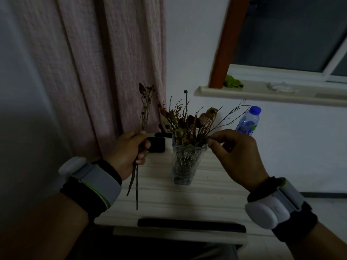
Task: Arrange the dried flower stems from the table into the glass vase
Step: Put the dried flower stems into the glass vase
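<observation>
Here the left hand (127, 152) grips two stems (144, 109); right fingers (216, 139) pinch one twig (231, 114) in the vase (185, 162).

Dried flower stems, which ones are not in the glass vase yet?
The thin dark dried stems gripped upright in the left hand; all others stand in the square glass vase.

A pink curtain (105, 72) hangs at ten o'clock, with two dark boxes (156, 144) on the pale table (187, 199) below it. A blue-capped bottle (248, 121) stands at three o'clock near the wall. Up at one o'clock a sill (244, 93) carries a green cloth (232, 82) and a white dish (282, 87) beneath a dark window (285, 34), beside a brown post (227, 44).
</observation>
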Demonstrator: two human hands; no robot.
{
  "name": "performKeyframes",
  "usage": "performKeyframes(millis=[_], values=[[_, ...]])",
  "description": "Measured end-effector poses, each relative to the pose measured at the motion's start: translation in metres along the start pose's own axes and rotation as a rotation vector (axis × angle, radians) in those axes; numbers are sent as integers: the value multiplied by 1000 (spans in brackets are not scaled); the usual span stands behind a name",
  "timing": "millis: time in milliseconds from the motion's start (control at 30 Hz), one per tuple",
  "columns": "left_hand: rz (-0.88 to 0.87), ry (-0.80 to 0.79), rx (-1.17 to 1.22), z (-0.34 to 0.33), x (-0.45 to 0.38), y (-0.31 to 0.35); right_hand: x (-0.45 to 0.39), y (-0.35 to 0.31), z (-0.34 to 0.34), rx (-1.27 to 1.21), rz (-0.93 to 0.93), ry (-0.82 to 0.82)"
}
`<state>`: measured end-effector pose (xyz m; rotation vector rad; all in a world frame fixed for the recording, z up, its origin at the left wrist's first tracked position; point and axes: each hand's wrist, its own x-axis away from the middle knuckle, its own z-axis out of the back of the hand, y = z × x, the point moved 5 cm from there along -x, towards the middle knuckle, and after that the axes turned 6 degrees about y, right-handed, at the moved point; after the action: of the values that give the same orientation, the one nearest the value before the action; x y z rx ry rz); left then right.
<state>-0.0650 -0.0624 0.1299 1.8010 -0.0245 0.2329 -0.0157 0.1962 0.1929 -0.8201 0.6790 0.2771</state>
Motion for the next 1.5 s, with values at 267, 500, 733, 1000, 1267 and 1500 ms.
performKeyframes(millis=[267,500,733,1000,1267,1500], values=[[9,-3,-3,1,3,-8,4,11,-9,5,-52,-34],[32,-3,6,1,4,-17,21,27,-8,-22,-169,37],[58,-1,6,4,5,-32,70,28,-45,-176,-305,-124],[49,14,5,17,18,-40,81,-28,-129,-501,-443,-282],[21,37,-21,41,29,-39,29,-44,-181,-594,-537,-148],[39,60,-19,47,33,-45,13,-39,-197,-552,-524,-187]])
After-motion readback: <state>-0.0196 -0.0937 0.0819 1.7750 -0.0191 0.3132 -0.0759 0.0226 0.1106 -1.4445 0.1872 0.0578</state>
